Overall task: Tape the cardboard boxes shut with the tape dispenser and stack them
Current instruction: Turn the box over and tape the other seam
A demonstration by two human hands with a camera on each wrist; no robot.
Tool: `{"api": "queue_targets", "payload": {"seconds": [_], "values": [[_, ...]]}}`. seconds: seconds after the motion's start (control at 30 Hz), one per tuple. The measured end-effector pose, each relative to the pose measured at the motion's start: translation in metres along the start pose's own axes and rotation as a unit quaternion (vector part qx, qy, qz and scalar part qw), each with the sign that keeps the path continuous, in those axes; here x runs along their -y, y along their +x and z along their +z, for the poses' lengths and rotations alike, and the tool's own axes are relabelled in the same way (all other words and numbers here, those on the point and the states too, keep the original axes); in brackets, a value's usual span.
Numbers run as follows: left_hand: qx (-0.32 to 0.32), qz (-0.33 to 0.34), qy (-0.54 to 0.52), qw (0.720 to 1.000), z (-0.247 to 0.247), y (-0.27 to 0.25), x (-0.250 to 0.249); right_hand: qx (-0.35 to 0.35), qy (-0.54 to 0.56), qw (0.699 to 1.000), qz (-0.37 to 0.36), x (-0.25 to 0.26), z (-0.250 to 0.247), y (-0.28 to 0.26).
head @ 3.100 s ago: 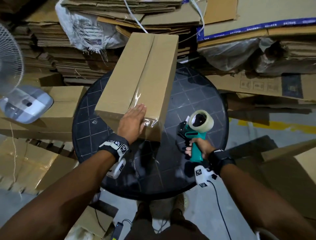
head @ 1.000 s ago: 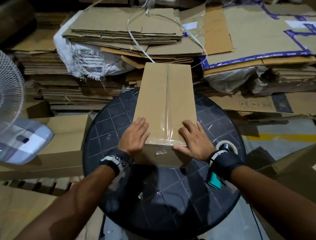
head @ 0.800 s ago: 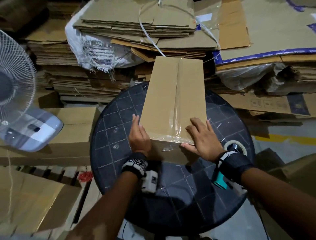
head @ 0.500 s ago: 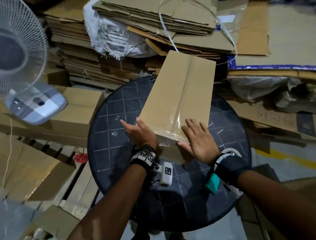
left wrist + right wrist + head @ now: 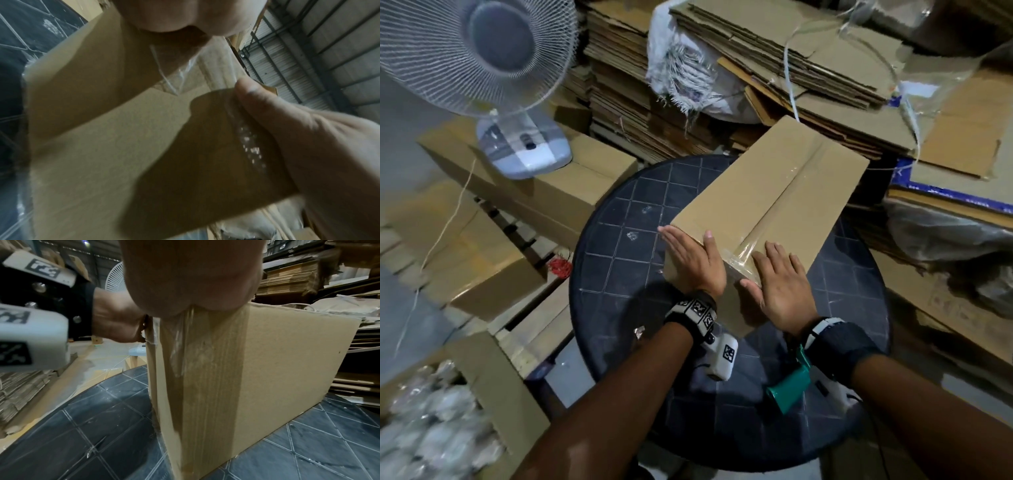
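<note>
A long cardboard box (image 5: pixel 774 205) lies on the round black table (image 5: pixel 626 267), its far end pointing up and right. Clear tape (image 5: pixel 748 246) runs along its top seam and down the near end (image 5: pixel 195 353). My left hand (image 5: pixel 693 260) lies flat against the near left corner, fingers straight along the side, thumb over the top edge. My right hand (image 5: pixel 779 277) presses flat on the top beside the tape, thumb on the near end face. The teal tape dispenser (image 5: pixel 789 389) lies on the table under my right wrist, mostly hidden.
A white fan (image 5: pixel 482 51) stands on a closed cardboard box (image 5: pixel 571 192) to the left; another box (image 5: pixel 482 270) sits lower beside it on slats. Stacks of flat cardboard (image 5: pixel 791 68) crowd the back and right. The table's left half is bare.
The dispenser has left my right hand and lies on the table. My left hand slid from the box top to its left side. The box has turned, far end swinging right.
</note>
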State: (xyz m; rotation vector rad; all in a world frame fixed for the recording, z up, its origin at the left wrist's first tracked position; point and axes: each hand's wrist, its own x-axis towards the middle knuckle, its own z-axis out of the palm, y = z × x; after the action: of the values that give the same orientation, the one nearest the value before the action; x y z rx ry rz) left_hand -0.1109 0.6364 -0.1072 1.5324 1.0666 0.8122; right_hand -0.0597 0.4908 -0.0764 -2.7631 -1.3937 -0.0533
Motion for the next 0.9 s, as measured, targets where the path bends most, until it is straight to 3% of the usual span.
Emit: {"api": "queue_targets", "payload": {"seconds": [0.1,0.17,0.23,0.3,0.37,0.43,0.5,0.6,0.67,0.73,0.9], "values": [[0.043,0.001,0.01,0.999,-0.004,-0.01,0.011,0.016,0.02,1.0,0.001,0.0,-0.005,-0.001],[0.07,0.037,0.039,0.996,-0.015,-0.012,0.022,0.023,0.033,0.999,0.001,0.0,-0.008,-0.002],[0.075,0.101,0.08,0.989,-0.034,-0.011,0.024,0.027,0.056,0.998,0.004,-0.001,-0.014,-0.003],[0.073,0.093,0.062,0.991,-0.057,-0.007,0.009,0.017,0.108,0.994,0.019,-0.002,-0.02,-0.001],[0.086,0.193,0.103,0.972,-0.079,0.008,-0.006,0.005,0.145,0.988,0.045,0.001,-0.024,0.005],[0.152,0.303,0.195,0.921,-0.092,0.029,-0.017,-0.009,0.127,0.99,0.063,0.008,-0.023,0.01],[0.259,0.359,0.282,0.851,-0.095,0.051,-0.03,-0.019,0.073,0.994,0.073,0.016,-0.018,0.012],[0.38,0.475,0.393,0.69,-0.085,0.082,-0.037,-0.044,0.023,0.996,0.075,0.024,-0.01,0.011],[0.428,0.513,0.436,0.603,-0.074,0.096,-0.04,-0.047,0.005,0.996,0.073,0.025,-0.008,0.012],[0.457,0.534,0.446,0.554,-0.061,0.103,-0.045,-0.041,-0.014,0.996,0.073,0.025,-0.007,0.013],[0.489,0.572,0.453,0.478,-0.032,0.106,-0.052,-0.003,-0.004,0.998,0.064,0.021,-0.008,0.013]]}}
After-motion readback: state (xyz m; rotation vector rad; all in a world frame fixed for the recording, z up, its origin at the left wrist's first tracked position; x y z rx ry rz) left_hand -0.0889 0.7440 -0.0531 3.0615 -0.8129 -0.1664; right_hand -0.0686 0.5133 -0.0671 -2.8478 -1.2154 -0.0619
